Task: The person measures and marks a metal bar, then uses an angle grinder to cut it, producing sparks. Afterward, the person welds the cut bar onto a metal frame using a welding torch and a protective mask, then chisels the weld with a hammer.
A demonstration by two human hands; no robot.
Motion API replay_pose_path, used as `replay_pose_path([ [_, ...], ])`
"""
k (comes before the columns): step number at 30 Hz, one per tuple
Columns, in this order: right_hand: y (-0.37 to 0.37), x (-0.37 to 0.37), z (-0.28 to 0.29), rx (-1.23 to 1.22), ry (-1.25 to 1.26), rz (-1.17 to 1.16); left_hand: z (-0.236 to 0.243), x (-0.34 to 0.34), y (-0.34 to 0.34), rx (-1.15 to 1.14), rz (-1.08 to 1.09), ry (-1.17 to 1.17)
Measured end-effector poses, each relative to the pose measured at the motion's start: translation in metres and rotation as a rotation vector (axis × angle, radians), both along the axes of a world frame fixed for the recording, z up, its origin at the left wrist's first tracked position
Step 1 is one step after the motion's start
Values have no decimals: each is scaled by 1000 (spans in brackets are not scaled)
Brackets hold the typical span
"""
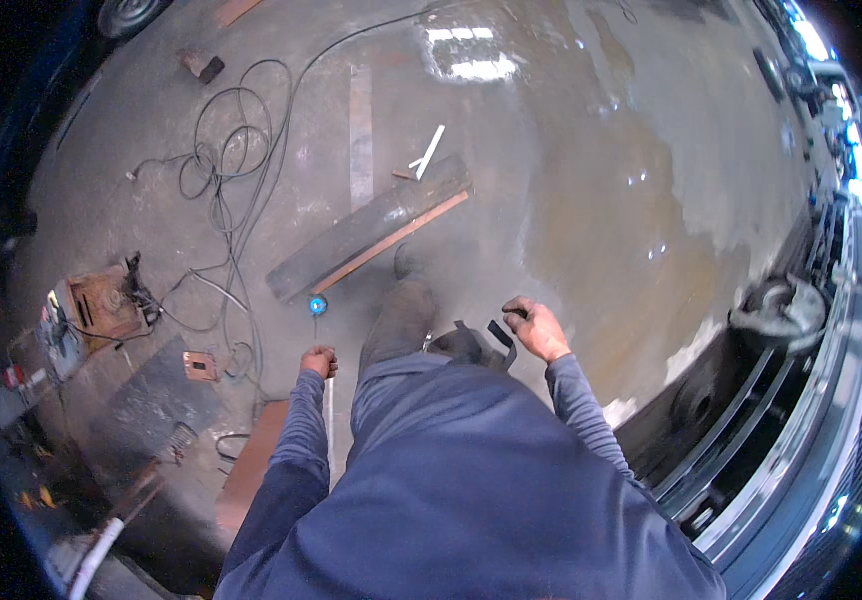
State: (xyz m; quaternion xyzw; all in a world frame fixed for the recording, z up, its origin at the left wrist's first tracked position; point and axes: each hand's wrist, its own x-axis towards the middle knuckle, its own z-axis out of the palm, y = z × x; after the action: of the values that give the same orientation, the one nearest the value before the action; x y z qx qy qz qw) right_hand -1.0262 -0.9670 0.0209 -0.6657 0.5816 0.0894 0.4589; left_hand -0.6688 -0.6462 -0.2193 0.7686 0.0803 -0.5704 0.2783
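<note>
Apparently the left hand (320, 361) clamps a pale strip (330, 410), on the wearer's side of the dark beam (376, 226); the right hand's (539, 333) fingertips bunch together, right of it (gripping what, I can't tell); best hold the strip straight.

L hand (320, 361) is curled — R hand (539, 331) too.

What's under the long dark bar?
A flat grey strip reaches the far edge of the dark bar; whether it continues underneath is hidden. Anything else beneath is covered.
</note>
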Motion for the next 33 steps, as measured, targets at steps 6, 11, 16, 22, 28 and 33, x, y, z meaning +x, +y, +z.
replay_pose_path([
  [6, -134, 50, -74, -141, 8, 265, 9, -38, -143, -245, -256, -187],
  [11, -237, 107, -239, -217, 106, 635, 14, -102, -217, -32, -476, -229],
  [16, -323, 197, -408, -275, 162, 840, -9, -136, -249, 210, -266, -294],
  [22, -375, 286, -565, -254, 167, 870, -24, -142, -267, 253, 34, -392],
  [28, -377, 317, -689, -264, 199, 996, -46, -126, -273, 238, 146, -542],
  [33, -382, 314, -757, -432, 269, 1157, -61, -108, -273, 263, 178, -594],
])
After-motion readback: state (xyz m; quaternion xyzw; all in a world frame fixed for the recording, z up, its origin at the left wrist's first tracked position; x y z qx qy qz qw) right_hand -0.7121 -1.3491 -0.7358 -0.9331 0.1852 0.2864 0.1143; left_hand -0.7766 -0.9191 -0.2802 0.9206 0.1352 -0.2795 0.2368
